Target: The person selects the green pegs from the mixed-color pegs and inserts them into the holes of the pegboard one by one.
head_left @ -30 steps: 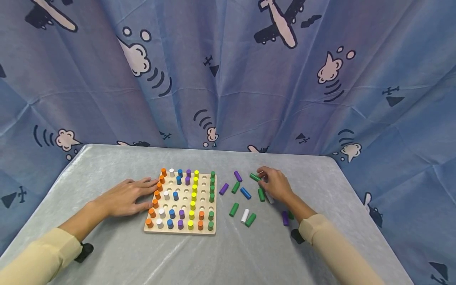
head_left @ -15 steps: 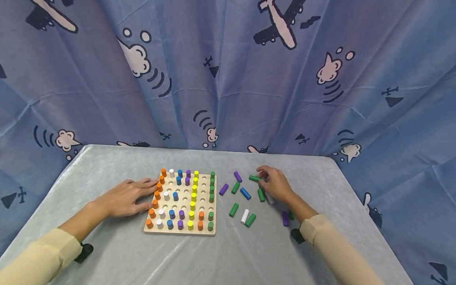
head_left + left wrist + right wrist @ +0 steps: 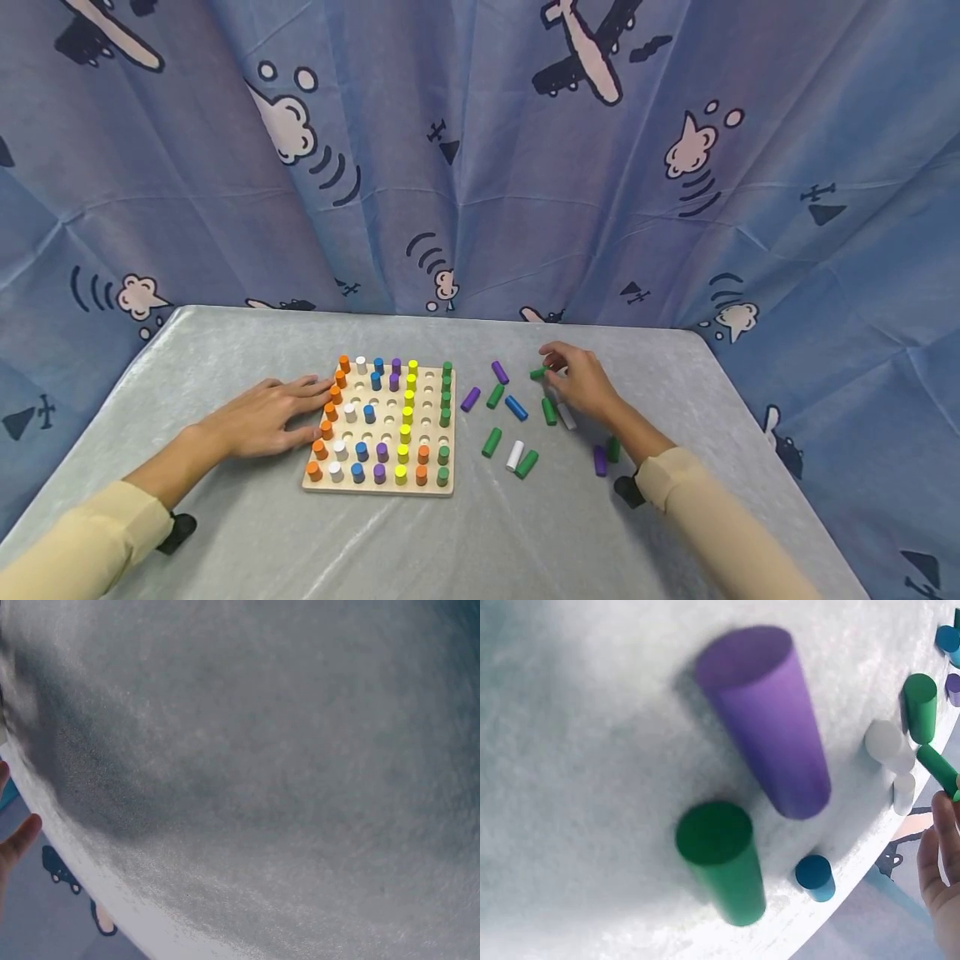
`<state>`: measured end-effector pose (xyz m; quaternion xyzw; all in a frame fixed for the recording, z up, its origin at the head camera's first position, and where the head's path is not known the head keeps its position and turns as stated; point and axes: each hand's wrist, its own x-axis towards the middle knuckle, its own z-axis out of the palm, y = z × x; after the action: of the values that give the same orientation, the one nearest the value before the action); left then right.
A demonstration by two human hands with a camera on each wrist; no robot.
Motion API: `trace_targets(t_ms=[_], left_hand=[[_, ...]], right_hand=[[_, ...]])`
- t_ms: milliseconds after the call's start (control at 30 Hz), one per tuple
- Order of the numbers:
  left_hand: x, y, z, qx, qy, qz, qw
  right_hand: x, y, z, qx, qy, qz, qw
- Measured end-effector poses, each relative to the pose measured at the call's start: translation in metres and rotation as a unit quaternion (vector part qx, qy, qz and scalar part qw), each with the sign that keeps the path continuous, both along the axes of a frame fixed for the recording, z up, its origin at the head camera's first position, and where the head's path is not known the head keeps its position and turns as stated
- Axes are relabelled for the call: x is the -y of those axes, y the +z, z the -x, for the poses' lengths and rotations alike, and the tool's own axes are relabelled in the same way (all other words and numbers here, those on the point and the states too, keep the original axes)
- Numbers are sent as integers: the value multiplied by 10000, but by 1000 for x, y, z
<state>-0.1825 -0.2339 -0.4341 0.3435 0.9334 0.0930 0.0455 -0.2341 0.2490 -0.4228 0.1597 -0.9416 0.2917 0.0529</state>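
Note:
My left hand [image 3: 270,415] lies with fingers extended at the left edge of a wooden pegboard [image 3: 375,491]. Upright pegs in orange, white, blue, purple, yellow and green stand in it, with bare holes between some. To the right of the board, thumb and fingers of my right hand [image 3: 581,382] pinch a green peg [image 3: 537,374], partly hidden by the fingers. That green peg [image 3: 936,769] also shows at the fingertips in the right wrist view. Just below this hand lie another green peg [image 3: 549,411] and a grey-looking peg [image 3: 566,416].
Loose pegs are scattered right of the board, among them a blue peg [image 3: 516,407], a white peg [image 3: 515,455] and a purple peg [image 3: 470,399]. Another purple peg [image 3: 600,460] lies by the right forearm. A patterned curtain [image 3: 480,167] hangs behind the grey-covered table [image 3: 247,533].
The green peg at my right fingertips has turned and is now more covered by the fingers. My right hand has risen slightly in view. My left hand stays in place.

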Motion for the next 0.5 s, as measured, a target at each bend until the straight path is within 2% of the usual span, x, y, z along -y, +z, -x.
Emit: trace_targets(t_ms=[267, 500], left_hand=[[0, -1, 0, -66, -7, 6, 10000], [-1, -1, 0, -24, 41, -8, 10000]], right_hand=[[1, 2, 0, 35, 173, -11, 9998], [3, 0, 3, -32, 163, 65, 9998]])
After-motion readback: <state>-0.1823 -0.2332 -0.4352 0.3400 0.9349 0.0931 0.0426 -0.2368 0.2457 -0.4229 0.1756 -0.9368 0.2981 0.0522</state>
